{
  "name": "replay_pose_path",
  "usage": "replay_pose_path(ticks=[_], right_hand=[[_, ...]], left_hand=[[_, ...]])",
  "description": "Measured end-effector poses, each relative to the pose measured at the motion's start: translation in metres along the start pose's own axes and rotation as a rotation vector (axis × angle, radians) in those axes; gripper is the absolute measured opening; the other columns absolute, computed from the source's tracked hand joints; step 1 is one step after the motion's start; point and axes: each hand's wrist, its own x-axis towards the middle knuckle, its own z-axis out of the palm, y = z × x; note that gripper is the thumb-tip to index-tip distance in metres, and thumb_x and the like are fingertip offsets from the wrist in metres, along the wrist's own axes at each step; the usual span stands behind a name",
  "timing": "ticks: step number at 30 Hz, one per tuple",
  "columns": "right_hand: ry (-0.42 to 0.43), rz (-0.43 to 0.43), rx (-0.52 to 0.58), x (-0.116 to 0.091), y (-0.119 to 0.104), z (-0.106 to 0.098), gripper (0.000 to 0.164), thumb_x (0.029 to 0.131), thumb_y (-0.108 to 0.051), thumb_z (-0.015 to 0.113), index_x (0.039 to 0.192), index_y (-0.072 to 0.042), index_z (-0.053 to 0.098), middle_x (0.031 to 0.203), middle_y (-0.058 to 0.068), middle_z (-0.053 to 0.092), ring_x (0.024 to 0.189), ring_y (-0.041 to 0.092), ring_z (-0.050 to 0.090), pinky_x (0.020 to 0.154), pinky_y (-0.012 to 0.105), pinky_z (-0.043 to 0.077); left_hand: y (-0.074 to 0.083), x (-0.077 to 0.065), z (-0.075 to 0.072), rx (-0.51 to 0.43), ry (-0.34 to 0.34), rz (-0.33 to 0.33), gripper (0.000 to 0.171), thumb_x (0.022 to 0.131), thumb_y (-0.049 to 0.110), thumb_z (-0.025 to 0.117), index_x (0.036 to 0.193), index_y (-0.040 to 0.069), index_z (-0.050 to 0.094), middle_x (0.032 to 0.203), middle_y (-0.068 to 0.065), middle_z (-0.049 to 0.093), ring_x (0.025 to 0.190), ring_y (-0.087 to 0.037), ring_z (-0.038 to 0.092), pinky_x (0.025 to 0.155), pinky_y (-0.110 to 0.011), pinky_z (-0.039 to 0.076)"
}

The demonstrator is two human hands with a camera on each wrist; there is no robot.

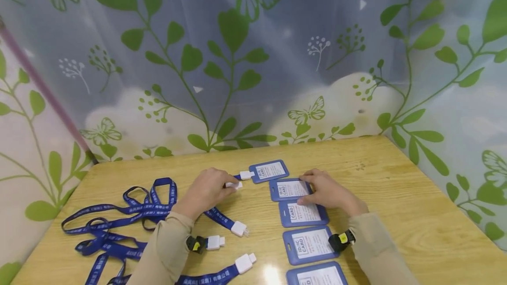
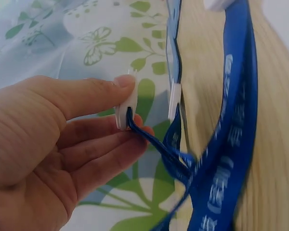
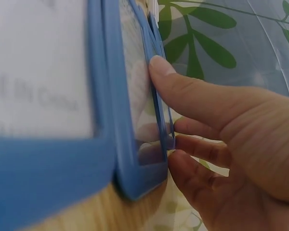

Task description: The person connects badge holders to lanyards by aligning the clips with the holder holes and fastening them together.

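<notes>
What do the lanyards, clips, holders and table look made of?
Lanyards: fabric, probably synthetic; flat, supple loops with pale print.
Clips: likely hard plastic; plain white, crisp moulded edges.
Holders: probably smooth plastic; uniform blue rims, and a reflective clear window in the right wrist view.
Table: wood or wood-look laminate, can't tell which; streaked grain, bright glare suggesting some gloss.

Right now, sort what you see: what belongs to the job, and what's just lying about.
Job:
white clip pinched by the left hand
blue lanyards
ID card holders

Lying about:
nothing unrelated seen; the leafy backdrop is only setting
</notes>
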Motion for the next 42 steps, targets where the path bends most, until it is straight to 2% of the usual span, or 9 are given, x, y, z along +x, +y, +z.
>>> replay_pose_path(ticks=[4,9,13,18,22,29,37,42], right_hand=[[0.004,-0.014,0.027,0.002,-0.003,0.003,0.075,0.088,-0.031,0.08,0.143,0.01,0.049,0.145,0.029,0.047,0.129,0.043,0.051,0.107,0.054,0.046],[0.006,-0.025,0.026,0.004,-0.008,0.005,0.07,0.092,-0.03,0.075,0.143,0.009,0.049,0.147,0.029,0.046,0.13,0.043,0.051,0.107,0.054,0.046],[0.017,-0.026,0.011,0.005,-0.011,0.007,0.062,0.096,-0.029,0.07,0.142,0.009,0.051,0.145,0.028,0.048,0.13,0.043,0.051,0.108,0.056,0.045],[0.035,-0.025,-0.002,0.01,-0.014,0.009,0.058,0.096,-0.024,0.07,0.141,0.009,0.052,0.143,0.028,0.05,0.131,0.044,0.05,0.109,0.056,0.043],[0.038,-0.018,-0.012,0.012,-0.016,0.011,0.058,0.095,-0.024,0.071,0.14,0.008,0.053,0.142,0.027,0.051,0.132,0.043,0.05,0.11,0.056,0.043],[0.027,-0.001,-0.002,0.011,-0.018,0.016,0.058,0.094,-0.024,0.073,0.139,0.008,0.054,0.142,0.027,0.05,0.128,0.041,0.052,0.107,0.055,0.045],[0.039,-0.044,0.003,0.015,-0.026,0.018,0.054,0.094,-0.021,0.072,0.137,0.007,0.056,0.139,0.027,0.052,0.127,0.044,0.052,0.108,0.057,0.044],[0.081,-0.042,-0.043,0.012,-0.031,0.022,0.054,0.092,-0.022,0.075,0.135,0.007,0.059,0.134,0.026,0.055,0.122,0.043,0.056,0.104,0.057,0.047]], left_hand=[[0.005,0.007,0.006,0.0,-0.053,0.008,0.017,0.091,0.017,0.076,0.107,0.014,0.079,0.104,-0.005,0.077,0.095,-0.022,0.072,0.087,-0.038,0.059],[0.009,0.011,0.019,0.008,-0.076,0.026,0.018,0.092,0.021,0.075,0.108,0.015,0.08,0.106,-0.002,0.077,0.101,-0.021,0.07,0.092,-0.039,0.057],[0.014,0.013,0.023,-0.019,-0.083,0.029,0.017,0.092,0.02,0.076,0.107,0.014,0.08,0.105,-0.003,0.077,0.1,-0.023,0.069,0.091,-0.039,0.057],[0.016,0.015,0.023,-0.038,-0.098,0.01,0.017,0.09,0.017,0.077,0.106,0.012,0.08,0.106,-0.003,0.077,0.101,-0.024,0.07,0.091,-0.04,0.057],[0.015,0.019,0.023,-0.014,-0.093,0.019,0.015,0.089,0.017,0.078,0.102,0.012,0.081,0.103,-0.003,0.078,0.096,-0.023,0.071,0.088,-0.039,0.058],[0.018,0.026,0.035,0.032,-0.142,0.07,0.013,0.09,0.017,0.077,0.101,0.013,0.081,0.103,-0.001,0.078,0.098,-0.022,0.072,0.088,-0.037,0.058],[0.018,0.029,0.038,0.097,-0.117,0.092,0.014,0.091,0.018,0.076,0.104,0.015,0.081,0.106,0.001,0.078,0.099,-0.017,0.072,0.088,-0.032,0.059],[0.017,0.027,0.04,0.08,-0.078,0.133,0.013,0.088,0.018,0.079,0.1,0.013,0.082,0.1,0.001,0.079,0.092,-0.015,0.073,0.082,-0.028,0.059]])
